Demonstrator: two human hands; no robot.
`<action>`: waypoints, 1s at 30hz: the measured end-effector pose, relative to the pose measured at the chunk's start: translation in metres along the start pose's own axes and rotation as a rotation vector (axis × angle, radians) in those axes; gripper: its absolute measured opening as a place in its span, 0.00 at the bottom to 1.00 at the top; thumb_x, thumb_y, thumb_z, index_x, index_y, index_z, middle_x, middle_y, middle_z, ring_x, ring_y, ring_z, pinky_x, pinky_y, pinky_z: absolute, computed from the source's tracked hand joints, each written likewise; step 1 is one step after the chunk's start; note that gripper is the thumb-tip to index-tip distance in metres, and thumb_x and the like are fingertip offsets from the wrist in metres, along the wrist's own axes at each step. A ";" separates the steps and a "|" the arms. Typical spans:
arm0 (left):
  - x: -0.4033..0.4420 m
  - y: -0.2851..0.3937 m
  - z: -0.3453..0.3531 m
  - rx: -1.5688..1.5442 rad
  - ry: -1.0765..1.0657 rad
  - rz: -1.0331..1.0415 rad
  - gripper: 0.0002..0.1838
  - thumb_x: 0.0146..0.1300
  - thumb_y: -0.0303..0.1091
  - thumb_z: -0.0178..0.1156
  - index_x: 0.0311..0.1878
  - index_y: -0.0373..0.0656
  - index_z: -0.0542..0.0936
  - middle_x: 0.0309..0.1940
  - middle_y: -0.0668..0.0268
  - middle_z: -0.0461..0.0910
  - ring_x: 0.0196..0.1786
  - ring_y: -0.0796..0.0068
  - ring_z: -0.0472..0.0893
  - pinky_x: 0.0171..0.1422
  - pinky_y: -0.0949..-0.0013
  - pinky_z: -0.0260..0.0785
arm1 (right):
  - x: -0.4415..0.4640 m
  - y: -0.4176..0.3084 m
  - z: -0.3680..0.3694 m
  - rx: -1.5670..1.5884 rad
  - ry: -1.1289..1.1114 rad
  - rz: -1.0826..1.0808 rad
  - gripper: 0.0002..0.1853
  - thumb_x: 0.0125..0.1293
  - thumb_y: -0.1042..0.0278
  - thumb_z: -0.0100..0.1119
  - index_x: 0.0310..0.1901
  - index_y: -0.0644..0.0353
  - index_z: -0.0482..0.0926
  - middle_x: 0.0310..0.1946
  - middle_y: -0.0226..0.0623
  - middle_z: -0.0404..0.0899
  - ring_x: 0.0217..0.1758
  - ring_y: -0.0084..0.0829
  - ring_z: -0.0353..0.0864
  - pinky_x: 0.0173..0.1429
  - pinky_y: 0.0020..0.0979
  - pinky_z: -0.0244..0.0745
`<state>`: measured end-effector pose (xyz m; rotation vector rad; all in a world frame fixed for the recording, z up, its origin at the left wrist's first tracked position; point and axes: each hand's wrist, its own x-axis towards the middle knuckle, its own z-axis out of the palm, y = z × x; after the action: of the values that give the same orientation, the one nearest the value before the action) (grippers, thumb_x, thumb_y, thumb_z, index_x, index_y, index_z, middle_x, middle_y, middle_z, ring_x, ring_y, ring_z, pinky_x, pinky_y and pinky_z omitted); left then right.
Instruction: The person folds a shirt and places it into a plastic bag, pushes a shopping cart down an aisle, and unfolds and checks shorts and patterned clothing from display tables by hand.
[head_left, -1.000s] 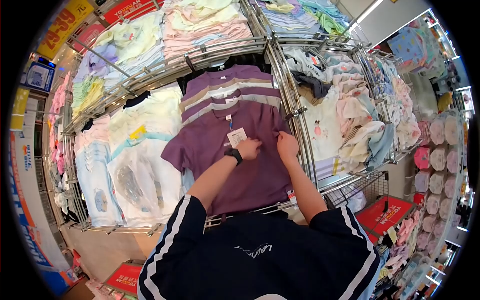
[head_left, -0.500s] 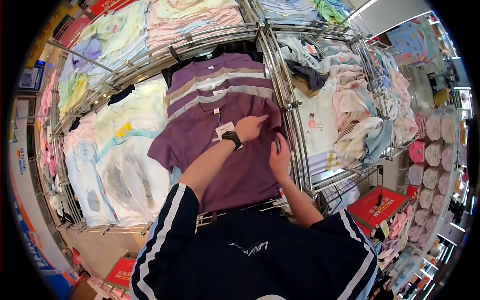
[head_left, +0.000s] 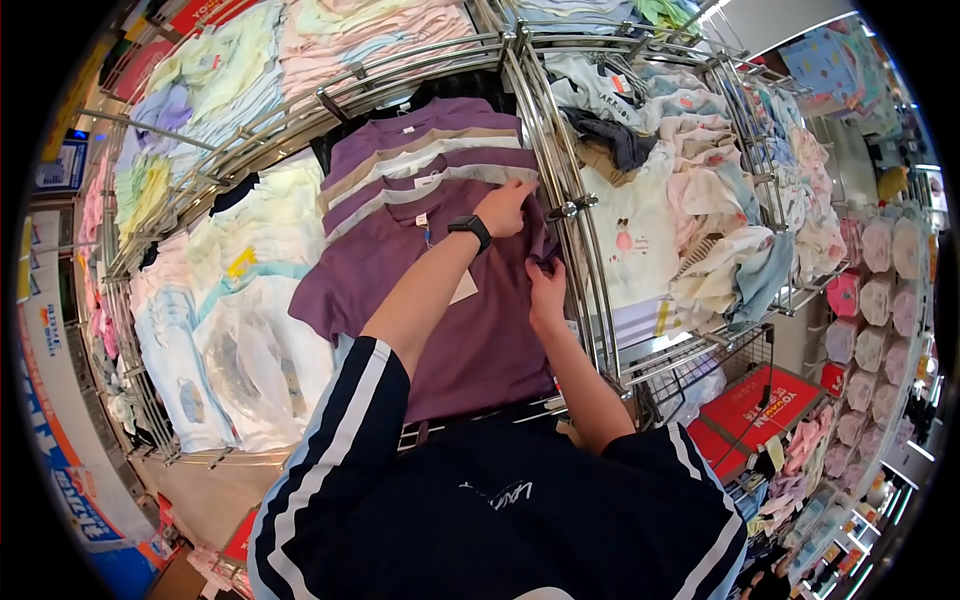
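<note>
A purple T-shirt (head_left: 455,345) lies front up on a stack in the metal rack, a paper tag (head_left: 464,288) hanging at its chest, partly behind my left forearm. My left hand (head_left: 503,211), with a black watch on the wrist, closes on the shirt near its right shoulder. Lower down, my right hand (head_left: 546,294) pinches the edge of the right sleeve (head_left: 540,240), which is bunched between both hands. Behind the collar, more folded T-shirts (head_left: 430,160) in purple, beige, white and grey overlap in rows.
Chrome rails (head_left: 560,150) run close along the right of the shirt. White clothes (head_left: 265,320), some in clear plastic, fill the left section. Rumpled baby clothes (head_left: 705,190) are piled to the right. A red sign (head_left: 765,400) stands at the lower right.
My left hand has gone up to the shirt's shoulder and its pointing finger has curled in. My right hand has risen slightly and taken hold of the sleeve, which is now bunched.
</note>
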<state>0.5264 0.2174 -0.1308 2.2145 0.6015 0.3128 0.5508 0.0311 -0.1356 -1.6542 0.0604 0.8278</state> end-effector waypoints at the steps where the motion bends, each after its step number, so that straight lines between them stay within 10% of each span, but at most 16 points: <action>1: 0.004 0.002 -0.004 0.031 -0.079 -0.048 0.21 0.55 0.24 0.56 0.54 0.44 0.74 0.51 0.49 0.74 0.50 0.46 0.77 0.55 0.55 0.72 | 0.004 0.002 0.002 0.132 0.010 0.046 0.31 0.61 0.66 0.68 0.62 0.69 0.66 0.32 0.29 0.73 0.34 0.21 0.70 0.43 0.25 0.67; 8: 0.021 0.001 -0.014 -0.339 -0.054 -0.033 0.08 0.61 0.31 0.56 0.41 0.39 0.78 0.34 0.53 0.80 0.37 0.56 0.81 0.43 0.61 0.75 | 0.017 0.020 -0.009 0.125 -0.005 -0.061 0.12 0.61 0.72 0.67 0.39 0.59 0.71 0.32 0.24 0.69 0.35 0.17 0.66 0.40 0.21 0.62; 10: 0.020 0.004 -0.019 -0.688 -0.139 -0.238 0.09 0.63 0.34 0.56 0.41 0.38 0.78 0.34 0.52 0.80 0.34 0.58 0.82 0.36 0.61 0.76 | 0.013 0.019 -0.007 0.220 0.043 -0.054 0.13 0.61 0.73 0.68 0.39 0.59 0.70 0.31 0.24 0.69 0.34 0.17 0.66 0.40 0.21 0.62; 16: 0.005 0.033 -0.052 -0.440 0.031 -0.371 0.11 0.68 0.36 0.54 0.45 0.38 0.76 0.27 0.58 0.80 0.23 0.68 0.79 0.28 0.65 0.72 | -0.013 -0.008 0.001 0.278 -0.127 -0.114 0.24 0.58 0.73 0.70 0.54 0.63 0.70 0.29 0.23 0.68 0.33 0.18 0.66 0.40 0.22 0.64; 19: 0.005 0.025 -0.052 -0.242 0.183 -0.035 0.11 0.68 0.37 0.56 0.45 0.39 0.75 0.24 0.63 0.77 0.21 0.75 0.77 0.25 0.70 0.68 | -0.017 -0.016 -0.001 -0.037 -0.231 -0.189 0.24 0.59 0.69 0.69 0.55 0.66 0.74 0.27 0.25 0.69 0.30 0.19 0.67 0.37 0.25 0.66; 22: 0.001 0.033 -0.070 -0.426 0.027 -0.161 0.11 0.67 0.36 0.56 0.47 0.40 0.76 0.22 0.63 0.78 0.18 0.75 0.76 0.24 0.70 0.66 | -0.029 -0.044 -0.002 -0.489 -0.283 -0.269 0.16 0.64 0.61 0.64 0.41 0.69 0.81 0.27 0.35 0.74 0.32 0.22 0.73 0.38 0.29 0.68; 28: 0.004 0.042 -0.100 -0.415 -0.078 -0.453 0.12 0.66 0.34 0.57 0.50 0.43 0.77 0.26 0.65 0.79 0.19 0.76 0.78 0.26 0.73 0.72 | -0.017 -0.031 -0.001 -0.409 -0.219 -0.628 0.18 0.69 0.59 0.59 0.35 0.71 0.77 0.26 0.44 0.76 0.31 0.35 0.75 0.40 0.31 0.69; 30: 0.010 0.038 -0.094 -0.717 0.053 -0.502 0.14 0.64 0.33 0.59 0.51 0.39 0.78 0.30 0.60 0.81 0.21 0.74 0.80 0.30 0.74 0.75 | -0.007 -0.026 -0.003 -0.409 -0.238 -0.393 0.18 0.70 0.58 0.56 0.38 0.69 0.78 0.29 0.44 0.77 0.34 0.36 0.76 0.42 0.32 0.69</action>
<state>0.5089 0.2616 -0.0413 1.3247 0.8839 0.2678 0.5592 0.0332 -0.1100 -1.8484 -0.6180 0.7559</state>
